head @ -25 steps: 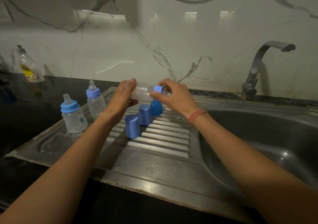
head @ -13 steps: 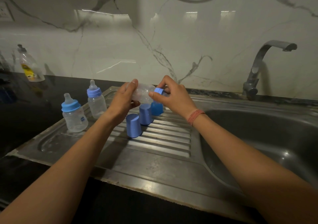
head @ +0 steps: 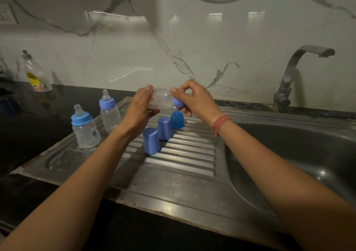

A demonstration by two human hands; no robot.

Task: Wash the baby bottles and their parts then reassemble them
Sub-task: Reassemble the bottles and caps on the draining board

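- The left hand [head: 139,111] holds a clear bottle [head: 160,100] on its side, above the drainboard [head: 173,173]; the fingers are curled around the bottle base, the thumb on top.
- The right hand [head: 194,99] pinches a blue ring [head: 178,101] at the bottle neck, with thumb and fingers bent around it.
- On the right wrist there is a red band [head: 221,124].
- Under the hands three blue caps stand in a row on the ribs of the drainboard: the near cap [head: 151,141], the middle cap [head: 164,128] just beside it, and the far cap [head: 177,120], which is a brighter blue.
- At the left of the drainboard two assembled bottles stand upright, each with a blue ring and a nipple: the front bottle [head: 85,127] and the back bottle [head: 109,111], near each other but apart.
- The sink [head: 289,154] is at the right, and the tap [head: 300,73] stands behind it by the marble wall [head: 173,38].
- A soap bottle [head: 35,73] with a yellow label stands far left on the dark desk [head: 28,131], against the wall.
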